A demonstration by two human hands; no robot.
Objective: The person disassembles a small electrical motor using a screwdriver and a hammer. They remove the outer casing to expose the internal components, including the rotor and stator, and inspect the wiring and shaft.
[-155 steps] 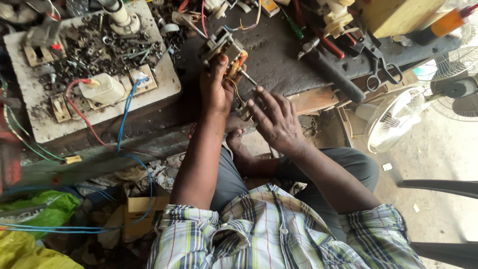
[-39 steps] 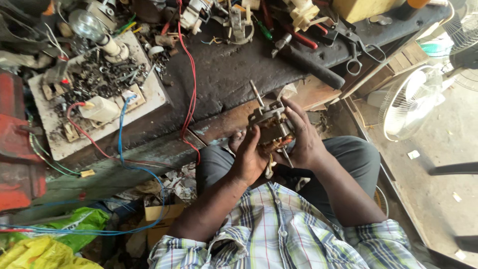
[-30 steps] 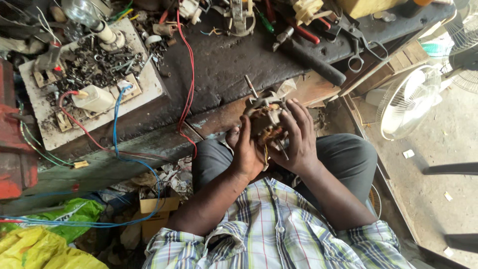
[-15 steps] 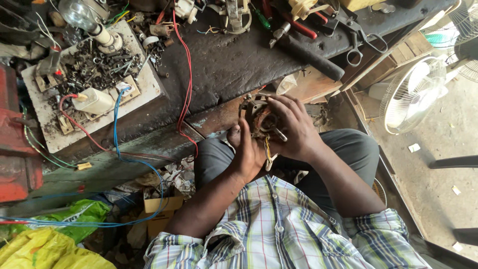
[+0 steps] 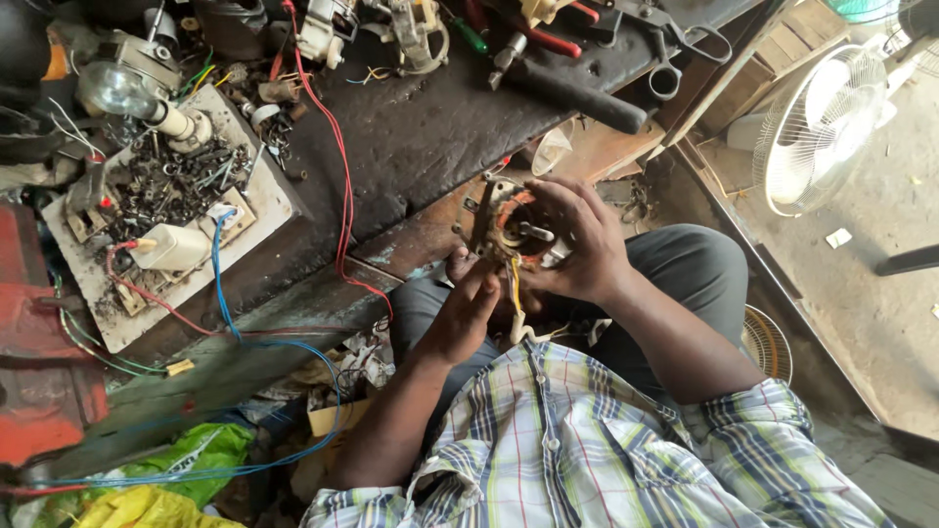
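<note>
Both hands hold a small motor [image 5: 511, 227] over the lap, just off the near edge of the worktop [image 5: 421, 147]. Right hand [image 5: 577, 244] wraps the motor from the right side, fingers curled over its top. Left hand [image 5: 469, 308] grips it from below, thumb up against the metal frame. Yellow wire [image 5: 514, 293] hangs from the motor between the two hands.

On the worktop: red wire [image 5: 337, 186] runs from the far edge down to the near edge. White board [image 5: 171, 225] at the left edge, heaped with screws, with a lamp bulb [image 5: 117, 88] at its far corner and a blue wire [image 5: 220, 284] leaving it. Scissors [image 5: 675, 49] and a dark hammer handle [image 5: 577, 93] near the far right corner. White fan [image 5: 817, 132] on the floor to the right, well apart from the hands.
</note>
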